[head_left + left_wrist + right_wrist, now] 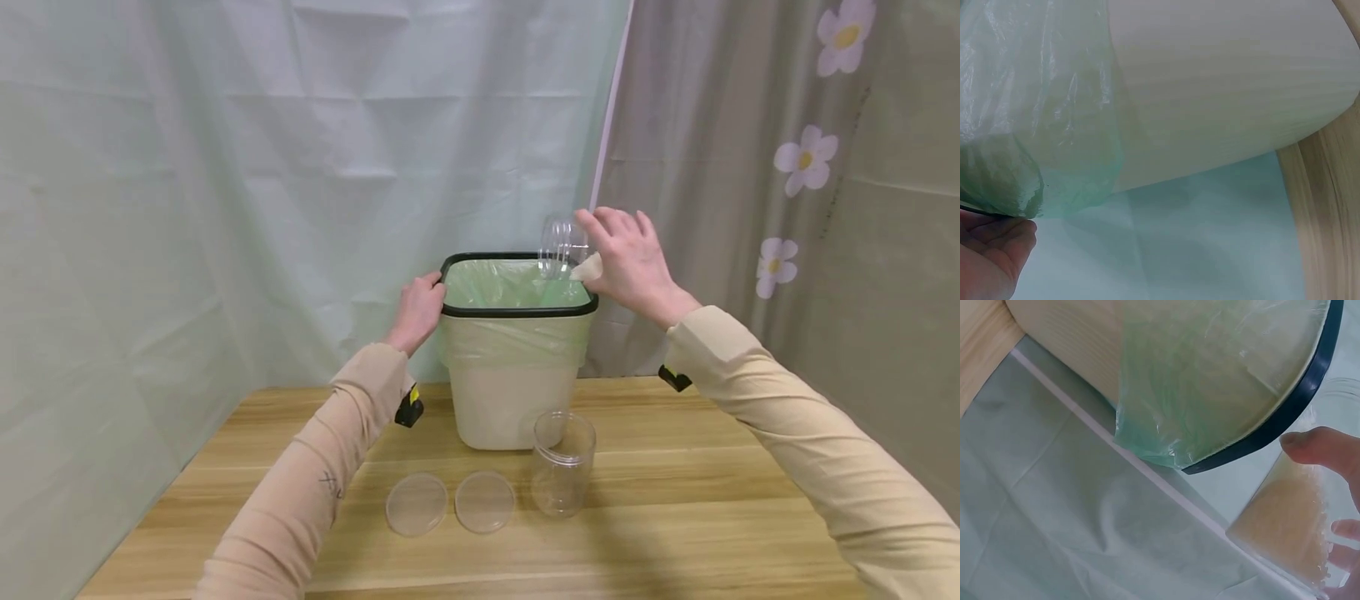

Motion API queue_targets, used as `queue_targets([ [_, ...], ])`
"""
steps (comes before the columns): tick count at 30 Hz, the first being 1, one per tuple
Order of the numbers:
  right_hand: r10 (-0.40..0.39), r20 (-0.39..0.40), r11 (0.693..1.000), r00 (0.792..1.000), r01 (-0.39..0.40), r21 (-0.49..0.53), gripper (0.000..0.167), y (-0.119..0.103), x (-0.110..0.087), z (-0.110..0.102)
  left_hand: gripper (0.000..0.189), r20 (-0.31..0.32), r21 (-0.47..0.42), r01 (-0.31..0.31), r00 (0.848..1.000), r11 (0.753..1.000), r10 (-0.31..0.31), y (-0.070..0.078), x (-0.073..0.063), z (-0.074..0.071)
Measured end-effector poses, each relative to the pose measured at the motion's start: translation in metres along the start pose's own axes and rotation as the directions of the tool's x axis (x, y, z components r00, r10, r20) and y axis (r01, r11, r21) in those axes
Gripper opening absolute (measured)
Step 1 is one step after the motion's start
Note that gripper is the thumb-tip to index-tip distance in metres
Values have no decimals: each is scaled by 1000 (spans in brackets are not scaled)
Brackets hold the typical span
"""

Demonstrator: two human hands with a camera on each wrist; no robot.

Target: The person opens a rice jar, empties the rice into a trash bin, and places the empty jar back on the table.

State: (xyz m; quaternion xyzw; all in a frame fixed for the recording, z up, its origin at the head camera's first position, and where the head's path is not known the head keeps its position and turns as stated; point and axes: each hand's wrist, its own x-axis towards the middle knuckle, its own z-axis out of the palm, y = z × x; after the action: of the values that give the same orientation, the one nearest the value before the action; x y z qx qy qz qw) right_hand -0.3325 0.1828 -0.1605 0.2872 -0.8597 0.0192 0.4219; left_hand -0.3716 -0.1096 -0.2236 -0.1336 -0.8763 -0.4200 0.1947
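Note:
A cream trash bin (502, 408) with a black rim (517, 313) stands on the table, lined with a thin green bag (480, 285). My left hand (417, 310) grips the rim at its left side; in the left wrist view the fingers (1013, 240) lie under the bag's edge. Over the bin's right side my right hand (633, 265) holds a clear jar (557, 242) tipped on its side, its mouth toward the bin. Pale, beige contents (1291, 519) sit in the jar's lower end in the right wrist view. What they are, I cannot tell.
A second clear jar (562, 479) stands upright and uncovered in front of the bin. Left of it, two round clear lids (417, 504) lie flat on the wooden table (675, 517). Pale green curtains (300, 167) hang behind, with a grey flowered curtain (697, 167) at right.

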Motion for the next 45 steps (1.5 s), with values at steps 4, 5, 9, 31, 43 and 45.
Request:
queue_targets([
  [4, -17, 14, 1000, 1000, 17, -12, 78, -1, 2, 3, 45, 0, 3, -4, 1000, 1000, 4, -1, -1, 0],
  [5, -25, 11, 1000, 1000, 25, -17, 77, -1, 2, 3, 45, 2, 0, -1, 1000, 1000, 1, -1, -1, 0],
  [9, -58, -1, 998, 998, 58, -33, 72, -2, 4, 4, 45, 3, 1, -5, 1000, 1000, 5, -1, 0, 0],
  [31, -175, 65, 978, 982, 181, -99, 80, -3, 9, 11, 43, 12, 25, -17, 1000, 1000, 17, 3, 0, 1],
  [43, -210, 106, 964, 972, 224, -140, 79, -2, 10, 14, 45, 24, 16, -5, 1000, 1000, 5, 5, 0, 1],
  [45, -220, 105, 961, 970, 234, -148, 78, -2, 10, 14, 45, 22, 17, -5, 1000, 1000, 5, 6, 0, 2],
])
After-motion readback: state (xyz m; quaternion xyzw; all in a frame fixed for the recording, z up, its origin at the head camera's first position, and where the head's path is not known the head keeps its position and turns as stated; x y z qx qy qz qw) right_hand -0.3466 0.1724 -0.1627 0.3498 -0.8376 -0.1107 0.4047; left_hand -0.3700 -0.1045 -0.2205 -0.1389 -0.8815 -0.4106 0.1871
